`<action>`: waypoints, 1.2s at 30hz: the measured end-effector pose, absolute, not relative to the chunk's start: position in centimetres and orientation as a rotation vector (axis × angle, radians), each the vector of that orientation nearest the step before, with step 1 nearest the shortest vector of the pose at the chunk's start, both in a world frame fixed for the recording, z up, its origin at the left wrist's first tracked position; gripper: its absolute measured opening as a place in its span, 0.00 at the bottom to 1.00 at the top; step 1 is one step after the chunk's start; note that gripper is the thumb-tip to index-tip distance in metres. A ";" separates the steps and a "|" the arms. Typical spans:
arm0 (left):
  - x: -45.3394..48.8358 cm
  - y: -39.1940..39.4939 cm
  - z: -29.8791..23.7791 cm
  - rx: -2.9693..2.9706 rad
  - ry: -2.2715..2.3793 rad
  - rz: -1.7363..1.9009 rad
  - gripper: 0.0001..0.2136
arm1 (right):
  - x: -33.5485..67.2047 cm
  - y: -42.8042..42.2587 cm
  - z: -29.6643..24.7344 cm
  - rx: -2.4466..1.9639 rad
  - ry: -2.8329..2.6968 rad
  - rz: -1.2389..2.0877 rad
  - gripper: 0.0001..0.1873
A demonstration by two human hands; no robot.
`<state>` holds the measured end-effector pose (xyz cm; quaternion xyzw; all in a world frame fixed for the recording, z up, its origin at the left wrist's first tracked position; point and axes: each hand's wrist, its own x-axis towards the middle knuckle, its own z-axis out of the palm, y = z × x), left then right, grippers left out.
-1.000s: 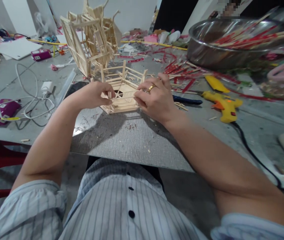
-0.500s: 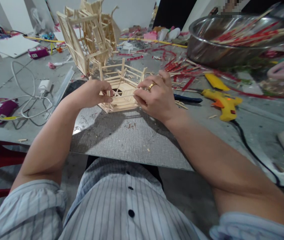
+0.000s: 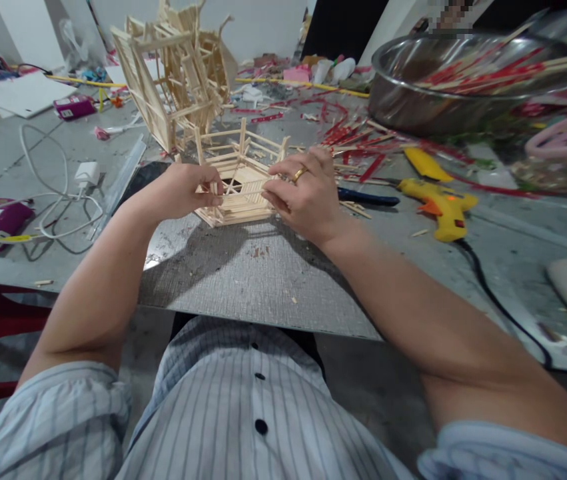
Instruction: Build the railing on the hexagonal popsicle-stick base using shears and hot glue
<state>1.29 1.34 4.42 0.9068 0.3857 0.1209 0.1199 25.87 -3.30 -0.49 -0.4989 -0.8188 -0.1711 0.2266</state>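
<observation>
A low, many-sided frame of thin wooden sticks (image 3: 243,212) lies on the table in front of me, with short posts standing at its corners. Across its near side runs a thin wooden stick (image 3: 243,194). The fingers of my left hand (image 3: 180,189) are pinched at its left end, by a near corner post. At the other end, my right hand (image 3: 308,192), with a gold ring on one finger, pinches the stick between thumb and fingertips. Whether the stick touches the posts is hidden behind my fingers.
Behind the frame stands a taller stick structure (image 3: 173,80). To the right lie dark-blue-handled pliers (image 3: 369,197), a yellow glue gun (image 3: 440,205) with a black cord, and a metal basin (image 3: 398,107) of sticks. White cables and a charger (image 3: 86,175) lie left.
Both hands keep their places at the frame and stick, with hardly any motion. The whole view has shifted slightly.
</observation>
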 end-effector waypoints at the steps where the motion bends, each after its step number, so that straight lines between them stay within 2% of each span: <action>1: 1.3 1.2 4.5 2.676 1.129 0.344 0.10 | 25.9 -3.3 -0.4 -1.386 -2.272 -0.465 0.17; 6: 2.9 -1.5 5.6 2.880 1.219 0.497 0.13 | 25.8 -3.9 0.3 -1.391 -2.256 -0.433 0.18; 9: 5.1 -3.5 6.4 2.916 1.242 0.533 0.11 | 25.8 -4.5 1.0 -1.349 -2.247 -0.427 0.21; 12: 7.1 -4.4 6.5 2.816 1.264 0.407 0.10 | 26.3 -5.3 2.1 -1.306 -2.274 -0.437 0.21; 15: 8.3 -4.1 6.1 2.592 1.267 0.443 0.09 | 28.0 -5.7 3.2 -1.337 -2.207 -0.417 0.21; 17: 8.6 -3.6 5.5 2.352 1.190 0.496 0.08 | 29.7 -5.8 3.6 -1.493 -2.073 -0.351 0.24; 20: 9.0 -3.1 4.6 1.956 1.012 0.557 0.06 | 32.5 -5.7 3.1 -1.924 -1.960 -0.155 0.21; 23: 9.4 -3.0 4.0 1.694 0.892 0.598 0.05 | 33.8 -5.4 1.7 -2.245 -2.058 0.029 0.25; 26: 9.9 -2.9 3.8 1.568 0.847 0.620 0.05 | 33.4 -5.1 0.7 -2.362 -2.196 0.221 0.27; 32: 10.3 -3.1 3.3 1.489 0.837 0.690 0.04 | 32.1 -5.4 0.6 -2.352 -2.148 0.164 0.14; 36: 10.0 -3.4 2.4 1.483 0.799 0.752 0.06 | 32.3 -5.9 1.5 -2.332 -1.977 0.228 0.13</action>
